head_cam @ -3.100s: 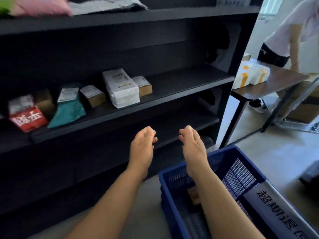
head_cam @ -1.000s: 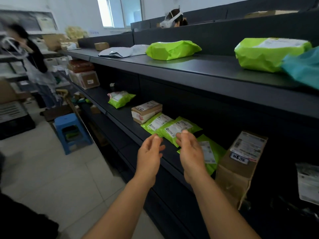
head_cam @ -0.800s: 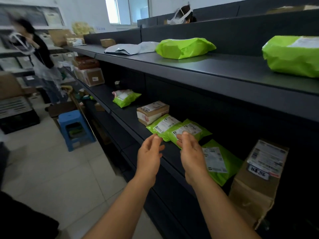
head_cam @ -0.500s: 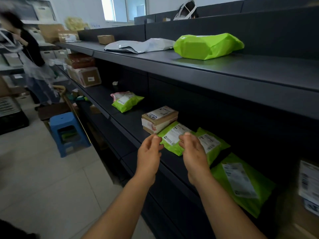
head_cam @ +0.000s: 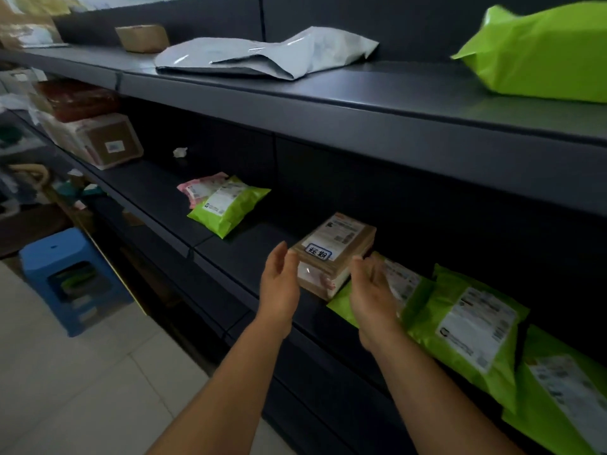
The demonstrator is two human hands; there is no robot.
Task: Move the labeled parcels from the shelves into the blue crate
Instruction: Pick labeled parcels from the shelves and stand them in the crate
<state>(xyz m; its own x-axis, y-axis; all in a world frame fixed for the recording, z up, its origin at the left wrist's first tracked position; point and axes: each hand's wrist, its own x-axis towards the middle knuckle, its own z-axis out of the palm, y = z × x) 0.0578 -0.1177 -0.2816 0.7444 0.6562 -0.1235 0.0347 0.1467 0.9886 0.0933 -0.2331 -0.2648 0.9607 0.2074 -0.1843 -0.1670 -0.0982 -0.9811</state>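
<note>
A small stack of brown cardboard parcels with white labels lies on the middle shelf of a dark rack. My left hand is open just left of the stack, palm turned toward it. My right hand is open just right of it, over a green bag. Neither hand grips anything. Green labeled mailer bags lie to the right on the same shelf. Another green bag lies to the left. The blue crate is out of view.
On the top shelf lie a grey mailer, a small box and a large green bag. A wrapped brown box sits far left. A blue stool stands on the tiled floor.
The view has shifted left along the rack and closer. Both hands have spread apart and now flank the brown parcel stack instead of hovering over the green bags.
</note>
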